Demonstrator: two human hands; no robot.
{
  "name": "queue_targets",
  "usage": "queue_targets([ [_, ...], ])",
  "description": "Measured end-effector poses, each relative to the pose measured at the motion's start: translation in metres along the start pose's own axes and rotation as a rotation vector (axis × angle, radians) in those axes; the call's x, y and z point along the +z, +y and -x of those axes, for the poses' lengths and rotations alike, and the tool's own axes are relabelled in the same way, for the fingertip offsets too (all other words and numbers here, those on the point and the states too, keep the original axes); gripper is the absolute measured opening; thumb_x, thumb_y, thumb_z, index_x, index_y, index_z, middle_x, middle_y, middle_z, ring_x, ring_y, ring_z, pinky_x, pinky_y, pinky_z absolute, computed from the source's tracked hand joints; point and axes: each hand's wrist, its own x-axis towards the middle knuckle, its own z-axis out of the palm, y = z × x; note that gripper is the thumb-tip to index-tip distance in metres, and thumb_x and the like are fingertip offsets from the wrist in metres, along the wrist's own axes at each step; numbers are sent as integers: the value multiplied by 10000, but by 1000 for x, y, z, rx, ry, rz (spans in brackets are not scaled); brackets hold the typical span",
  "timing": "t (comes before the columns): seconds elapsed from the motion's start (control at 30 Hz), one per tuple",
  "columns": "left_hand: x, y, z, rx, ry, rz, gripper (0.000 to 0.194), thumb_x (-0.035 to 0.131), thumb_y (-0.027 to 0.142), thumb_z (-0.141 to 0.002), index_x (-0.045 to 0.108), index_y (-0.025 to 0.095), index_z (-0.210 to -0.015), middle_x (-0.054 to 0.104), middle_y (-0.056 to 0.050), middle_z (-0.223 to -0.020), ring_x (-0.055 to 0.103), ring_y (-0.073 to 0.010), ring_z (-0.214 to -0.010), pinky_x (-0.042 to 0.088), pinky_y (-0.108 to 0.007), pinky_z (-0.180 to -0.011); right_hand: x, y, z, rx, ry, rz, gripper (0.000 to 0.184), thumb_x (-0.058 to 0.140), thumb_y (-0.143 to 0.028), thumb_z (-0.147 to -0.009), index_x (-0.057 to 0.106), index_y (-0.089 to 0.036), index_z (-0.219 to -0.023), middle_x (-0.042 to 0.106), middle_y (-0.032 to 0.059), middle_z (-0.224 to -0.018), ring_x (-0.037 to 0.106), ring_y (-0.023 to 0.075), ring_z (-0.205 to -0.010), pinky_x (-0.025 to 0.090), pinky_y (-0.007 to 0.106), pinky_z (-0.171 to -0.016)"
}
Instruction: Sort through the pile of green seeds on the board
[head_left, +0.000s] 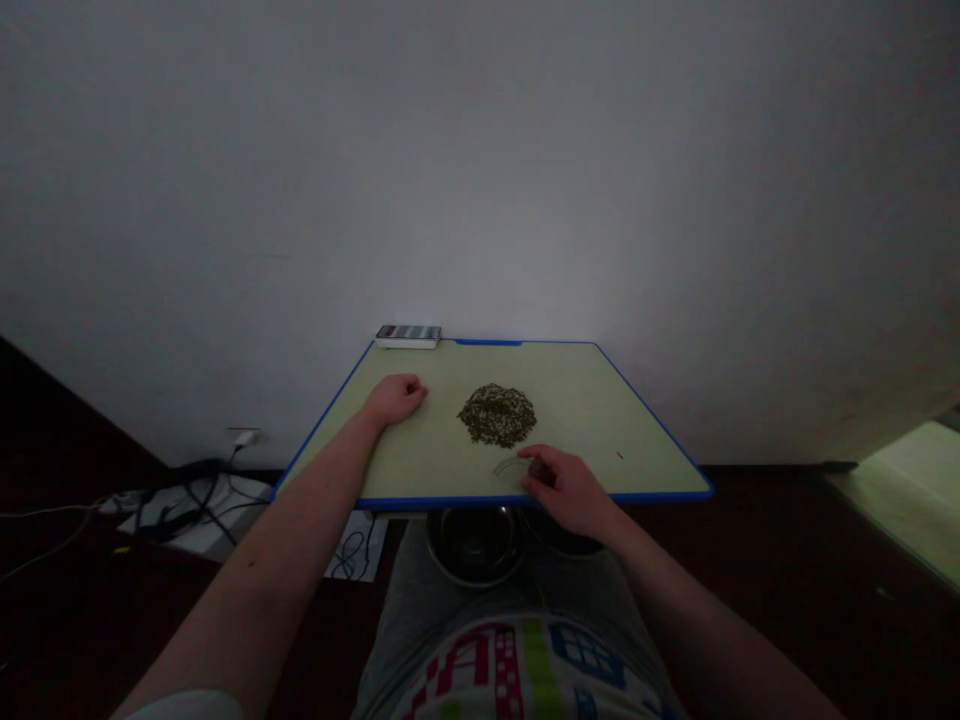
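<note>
A low heap of small brown-and-pale seeds or grains (498, 416) lies in the middle of the pale table top (592, 400). To its left, my left hand (396, 398) rests on the table with its fingers curled closed; whether anything is in them is hidden. Near the front edge, just below the heap, my right hand (564, 490) is closed on a clear curved piece (510, 466), thin and see-through, whose exact kind I cannot make out. The piece points left and stays apart from the heap.
A phone on a white box (408, 337) sits at the back left corner. Below the front edge, on my lap, are a metal bowl (475, 575) and a second dark bowl (562, 540), partly covered by my right hand. A small reddish sliver (620, 456) lies at right. Cables (202, 485) run along the left floor.
</note>
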Motion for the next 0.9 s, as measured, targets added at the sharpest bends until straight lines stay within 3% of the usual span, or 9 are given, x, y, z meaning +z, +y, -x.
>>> queue_targets([
  [0.27, -2, 2, 1, -9, -12, -18, 337, 407, 450, -761, 583, 184, -654, 581, -32, -619, 490, -153, -590, 318, -275, -544, -13, 26, -7, 138, 206, 221, 342, 522, -246, -766, 602, -158, -1087, 626, 35, -766, 552, 156, -687, 400, 268, -650],
  [0.53, -3, 2, 2, -26, -19, -28, 332, 418, 452, -775, 576, 182, -662, 601, -34, -635, 498, -149, -593, 327, -273, -549, -9, 20, -20, 159, 221, 273, 340, 510, -228, -776, 596, -157, -1097, 647, 39, -779, 564, 151, -688, 391, 252, -654],
  [0.9, -3, 2, 2, -14, -18, -7, 333, 413, 447, -777, 578, 181, -663, 574, -29, -620, 483, -153, -585, 308, -274, -547, -21, 36, -18, 201, 279, 317, 322, 520, -230, -758, 600, -153, -1060, 627, 13, -709, 559, 149, -661, 382, 257, -634],
])
